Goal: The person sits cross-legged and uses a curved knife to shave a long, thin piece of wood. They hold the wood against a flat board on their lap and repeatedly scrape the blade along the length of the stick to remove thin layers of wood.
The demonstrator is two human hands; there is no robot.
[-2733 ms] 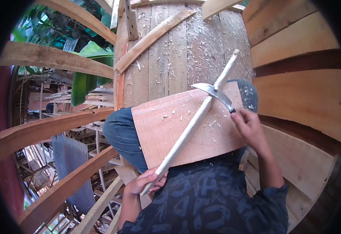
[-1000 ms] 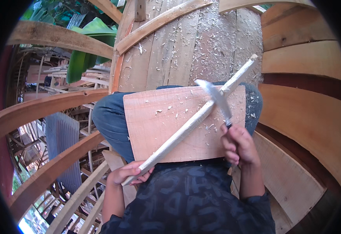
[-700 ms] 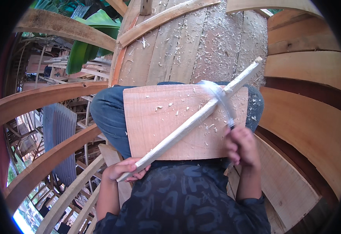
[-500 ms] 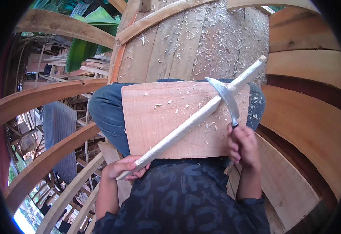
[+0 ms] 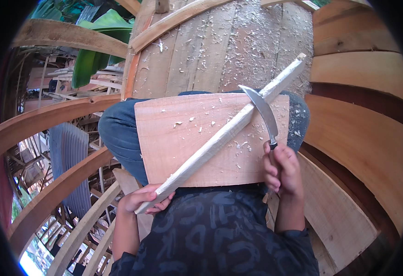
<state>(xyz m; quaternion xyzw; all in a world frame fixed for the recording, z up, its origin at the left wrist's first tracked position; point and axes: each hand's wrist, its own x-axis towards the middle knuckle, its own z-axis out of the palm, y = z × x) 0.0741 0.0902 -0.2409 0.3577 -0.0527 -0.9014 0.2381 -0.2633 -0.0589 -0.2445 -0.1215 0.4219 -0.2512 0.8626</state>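
Note:
My left hand (image 5: 147, 199) is closed around the lower end of a long pale wooden stick (image 5: 213, 150). The stick slants up to the right, across a wooden board (image 5: 174, 138) lying on my lap. In my right hand (image 5: 283, 169) is the dark handle of a knife with a curved blade (image 5: 264, 110). The blade crosses over the upper part of the stick, its tip pointing up and left. Small wood shavings (image 5: 243, 145) lie scattered on the board, mostly right of the stick.
Plank flooring (image 5: 206, 50) ahead of my legs is strewn with shavings. Curved wooden rails (image 5: 58, 110) run along the left, with a green leaf (image 5: 105, 32) and corrugated sheet (image 5: 70, 161) beyond. Wide wooden slats (image 5: 358, 119) wall the right side.
The view has shifted slightly, so the scene sits a little further left and up. Both hands keep their holds; the knife remains across the stick, with only a slight change of blade angle.

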